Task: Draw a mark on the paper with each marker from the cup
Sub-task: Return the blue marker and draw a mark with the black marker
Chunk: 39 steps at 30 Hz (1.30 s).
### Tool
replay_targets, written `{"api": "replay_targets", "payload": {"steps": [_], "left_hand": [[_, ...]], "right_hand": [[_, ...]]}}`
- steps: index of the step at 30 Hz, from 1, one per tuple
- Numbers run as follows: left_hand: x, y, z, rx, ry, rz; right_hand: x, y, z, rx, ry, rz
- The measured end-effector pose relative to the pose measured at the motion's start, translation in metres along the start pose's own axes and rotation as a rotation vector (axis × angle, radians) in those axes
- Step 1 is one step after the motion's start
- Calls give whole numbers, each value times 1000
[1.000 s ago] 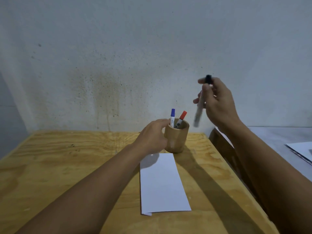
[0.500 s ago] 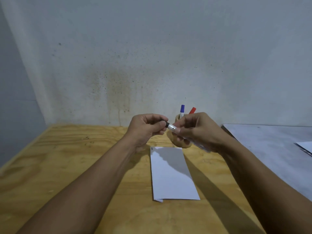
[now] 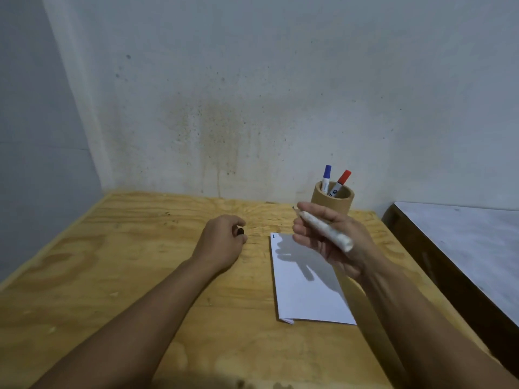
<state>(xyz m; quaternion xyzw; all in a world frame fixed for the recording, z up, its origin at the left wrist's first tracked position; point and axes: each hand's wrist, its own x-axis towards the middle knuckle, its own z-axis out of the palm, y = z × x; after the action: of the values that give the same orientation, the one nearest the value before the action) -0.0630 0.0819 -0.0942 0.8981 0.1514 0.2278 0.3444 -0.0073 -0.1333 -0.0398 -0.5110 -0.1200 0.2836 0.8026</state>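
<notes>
Two hands busy — your right hand pinches the uncapped marker, tip pointing away-left, paper directly below; left hand curls around the cap.

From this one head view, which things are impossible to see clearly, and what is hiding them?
- Black cap: mostly covered by the curled left hand.
- Lower parts of the blue marker and red marker: inside the cup.
- Uncapped marker tip: too small and blurred in the right hand.
- Small mark at the corner of the paper: too tiny to read.
</notes>
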Motion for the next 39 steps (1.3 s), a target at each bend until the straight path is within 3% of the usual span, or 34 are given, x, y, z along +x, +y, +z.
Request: {"api": "replay_targets", "payload": {"steps": [4, 8, 12, 15, 21, 39], "left_hand": [[-4, -5, 3, 1, 17, 48], [-17, 12, 4, 107, 183, 334], [-28, 27, 17, 82, 8, 489], [-30, 19, 29, 121, -78, 486], [-31, 17, 31, 140, -77, 442], [-34, 16, 33, 195, -94, 383]], "right_hand": [[10, 13, -9, 33, -22, -50], [23, 18, -6, -286, 137, -194], [36, 22, -1, -436, 196, -236], [40, 28, -1, -569, 225, -271], [47, 46, -9, -728, 246, -334], [49, 55, -19, -760, 254, -387]]}}
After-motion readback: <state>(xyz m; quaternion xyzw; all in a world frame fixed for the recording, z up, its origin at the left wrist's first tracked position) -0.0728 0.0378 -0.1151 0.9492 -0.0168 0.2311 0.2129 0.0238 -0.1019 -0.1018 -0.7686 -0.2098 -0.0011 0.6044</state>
